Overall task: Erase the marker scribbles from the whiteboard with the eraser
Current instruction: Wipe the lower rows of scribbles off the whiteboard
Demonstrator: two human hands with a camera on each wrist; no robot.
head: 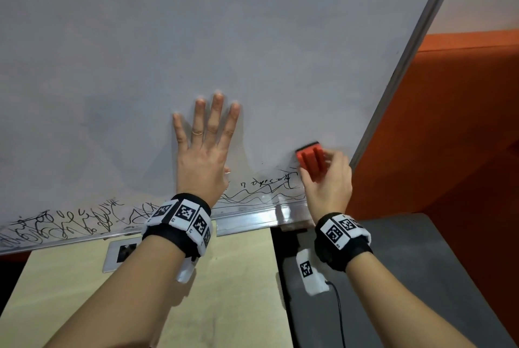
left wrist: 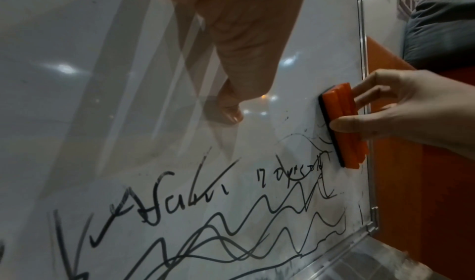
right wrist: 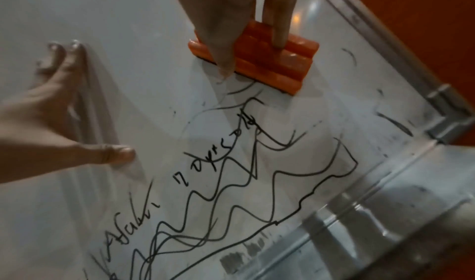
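Note:
A large whiteboard (head: 252, 38) stands upright before me, wiped over most of its face. Black marker scribbles (head: 261, 193) and wavy lines (left wrist: 257, 233) run along its bottom strip, more at the lower left (head: 64, 221). My right hand (head: 328, 176) grips an orange eraser (head: 310, 161) with a black felt side, pressed flat on the board near its right edge, just above the scribbles (right wrist: 257, 142). The eraser (left wrist: 342, 122) (right wrist: 270, 61) is held between thumb and fingers. My left hand (head: 205, 145) lies flat on the board with fingers spread, left of the eraser.
A metal frame (head: 415, 53) edges the board on the right, with a metal ledge (head: 252, 218) along the bottom. Below are a light wooden table (head: 224, 291) with a socket plate (head: 120, 252) and a grey surface (head: 421, 277). An orange wall (head: 463, 123) lies to the right.

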